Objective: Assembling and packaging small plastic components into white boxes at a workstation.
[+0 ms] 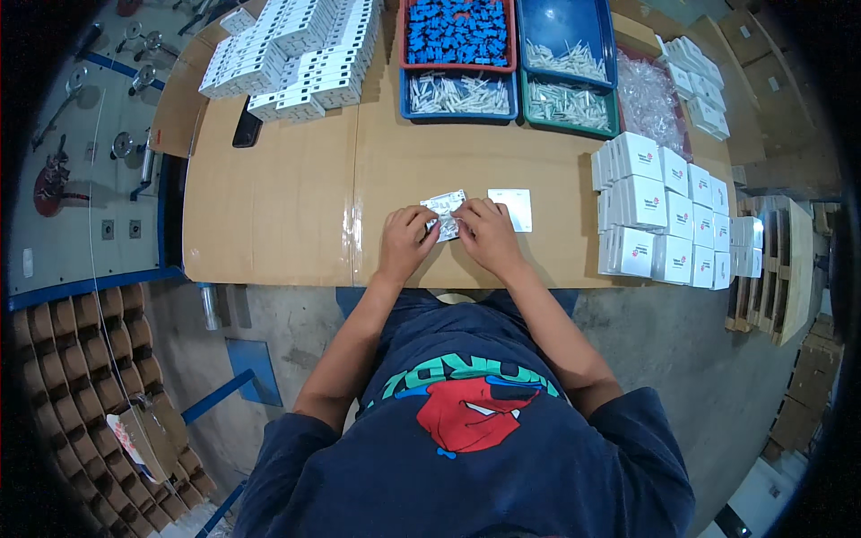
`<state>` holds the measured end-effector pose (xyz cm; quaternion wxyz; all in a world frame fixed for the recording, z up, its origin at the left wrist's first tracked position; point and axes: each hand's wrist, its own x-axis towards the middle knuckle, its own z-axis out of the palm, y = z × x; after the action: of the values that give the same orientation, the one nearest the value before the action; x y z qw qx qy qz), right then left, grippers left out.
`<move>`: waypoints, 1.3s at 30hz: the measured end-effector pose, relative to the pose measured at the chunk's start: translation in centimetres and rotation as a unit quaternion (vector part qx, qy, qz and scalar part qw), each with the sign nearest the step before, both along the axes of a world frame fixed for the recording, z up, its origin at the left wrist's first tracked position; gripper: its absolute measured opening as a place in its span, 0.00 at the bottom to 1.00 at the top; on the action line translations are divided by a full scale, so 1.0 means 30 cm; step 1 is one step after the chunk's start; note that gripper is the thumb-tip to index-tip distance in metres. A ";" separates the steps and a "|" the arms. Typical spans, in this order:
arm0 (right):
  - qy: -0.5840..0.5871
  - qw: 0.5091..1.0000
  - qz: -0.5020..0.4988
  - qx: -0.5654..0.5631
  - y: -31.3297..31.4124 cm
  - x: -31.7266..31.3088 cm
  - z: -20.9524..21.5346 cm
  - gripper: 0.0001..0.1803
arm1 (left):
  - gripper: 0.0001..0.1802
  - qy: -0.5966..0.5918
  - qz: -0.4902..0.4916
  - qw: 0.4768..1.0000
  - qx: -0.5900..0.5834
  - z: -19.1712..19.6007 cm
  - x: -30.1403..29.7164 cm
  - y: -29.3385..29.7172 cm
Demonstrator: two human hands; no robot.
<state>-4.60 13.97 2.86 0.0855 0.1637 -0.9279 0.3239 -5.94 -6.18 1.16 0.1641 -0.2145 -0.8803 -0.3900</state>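
My left hand (pixel 408 240) and my right hand (pixel 491 237) meet over a small white printed piece (pixel 446 202) on the cardboard-covered table (pixel 269 206). Fingers of both hands are bent in a pinch at its two sides. Something pale and shiny shows between the fingertips, too small to make out. Just beyond the right hand's knuckles lies a flat white square (pixel 516 204), which looks like a cover or a box panel. The underside of the printed piece is hidden.
Beyond my hands stand trays of blue parts (pixel 457 31) and of white plugs or screws (pixel 459 94). Stacked white boxes (pixel 641 202) line the right, with clear plastic bags (pixel 650 103) behind. More white boxes (pixel 309 54) and a black phone (pixel 247 124) are at the far left.
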 end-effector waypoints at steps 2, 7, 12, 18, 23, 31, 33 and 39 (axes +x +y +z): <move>-0.012 1.000 0.008 -0.003 0.002 0.002 0.003 0.11 | 0.09 0.009 -0.010 1.000 -0.003 -0.005 0.003 -0.003; -0.011 1.000 0.024 -0.015 -0.004 0.008 0.012 0.12 | 0.09 -0.004 -0.009 1.000 -0.009 -0.020 0.011 -0.010; -0.008 1.000 0.005 -0.003 -0.007 0.014 -0.001 0.11 | 0.09 0.011 -0.008 1.000 -0.003 -0.019 0.011 -0.004; -0.009 1.000 -0.015 0.021 -0.002 0.025 -0.003 0.11 | 0.10 0.004 -0.017 1.000 -0.022 0.002 0.015 0.001; -0.003 0.999 -0.023 0.024 0.001 0.026 -0.011 0.10 | 0.11 0.011 -0.022 0.999 -0.033 -0.009 0.011 -0.006; -0.004 1.000 -0.022 0.021 0.023 0.023 -0.013 0.10 | 0.11 0.003 -0.044 0.999 -0.028 -0.017 0.006 -0.009; -0.017 1.000 -0.020 0.005 0.028 0.024 -0.028 0.10 | 0.13 0.002 -0.047 0.998 -0.029 -0.009 0.011 -0.007; -0.025 1.000 -0.001 0.007 0.017 0.045 -0.016 0.13 | 0.16 0.003 -0.053 0.998 -0.035 0.002 0.015 -0.010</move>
<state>-3.25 14.46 2.38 0.0613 0.1556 -0.9320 0.3215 -5.48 -6.48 1.23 0.1378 -0.2676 -0.8803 -0.3667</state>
